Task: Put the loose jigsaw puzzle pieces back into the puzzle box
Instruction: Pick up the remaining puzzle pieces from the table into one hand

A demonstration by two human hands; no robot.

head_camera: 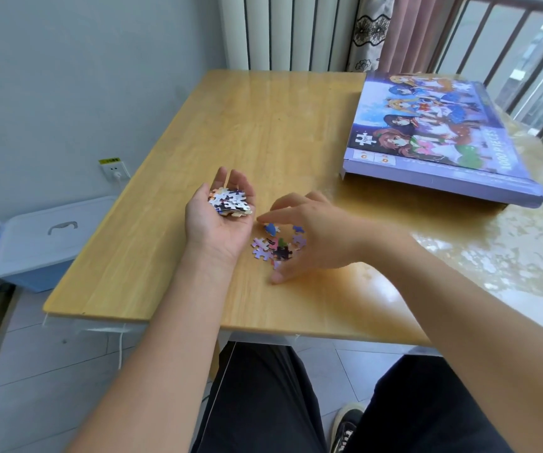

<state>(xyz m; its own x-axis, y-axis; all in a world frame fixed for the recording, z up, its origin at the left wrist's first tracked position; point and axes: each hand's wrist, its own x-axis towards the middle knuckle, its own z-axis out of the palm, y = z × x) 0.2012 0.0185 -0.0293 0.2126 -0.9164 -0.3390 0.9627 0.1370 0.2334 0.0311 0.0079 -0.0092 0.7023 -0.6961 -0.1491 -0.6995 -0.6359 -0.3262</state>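
Note:
My left hand [215, 227] lies palm up over the wooden table [257, 125], and a heap of jigsaw pieces [230, 201] rests in its cupped palm. Just to its right, a small cluster of loose pieces [276, 249] lies on the table. My right hand [317, 238] arches over that cluster with its fingers spread. Its fingertips touch a blue piece [271, 228], and its thumb rests on the table at the near side. The purple puzzle box [436, 132], printed with cartoon figures, lies flat and closed at the far right of the table.
A blue storage bin with a white lid [43, 238] stands on the floor left of the table, below a wall socket [115, 171]. A radiator [289, 31] and a curtain are behind the table. A railed window [525, 57] is at the right.

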